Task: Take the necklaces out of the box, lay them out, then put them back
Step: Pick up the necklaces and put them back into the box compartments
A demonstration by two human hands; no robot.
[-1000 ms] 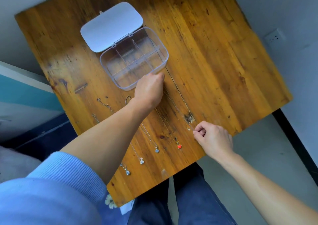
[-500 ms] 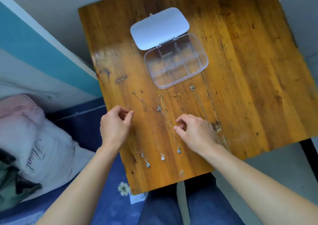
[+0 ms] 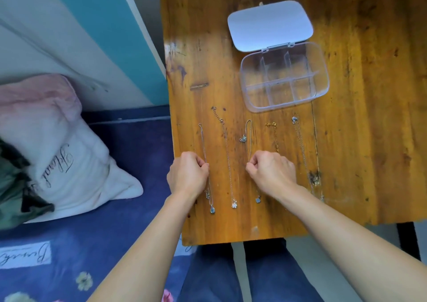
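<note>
A clear compartment box point(image 3: 284, 77) stands open on the wooden table point(image 3: 360, 140), its white lid point(image 3: 270, 24) folded back; its compartments look empty. Below it, several necklaces lie in parallel lines. My left hand point(image 3: 188, 174) is curled, its fingertips pinched on the chain of the leftmost necklace point(image 3: 202, 140). My right hand point(image 3: 272, 172) pinches the chain of the middle necklace point(image 3: 250, 135). Between them lies a necklace with a flower pendant point(image 3: 225, 144). A gold chain point(image 3: 275, 137) and a silver chain point(image 3: 300, 140) lie to the right, partly hidden by my right hand.
The table's left edge borders a bed with a dark blue sheet point(image 3: 115, 244) and a pink-and-white pillow point(image 3: 57, 151). A teal and white wall panel point(image 3: 111, 36) rises at the back left. My legs are under the table's near edge.
My left hand came back from the box to the leftmost necklace. My right hand moved left from the rightmost necklace's pendant end to the middle necklace. The view swung left.
</note>
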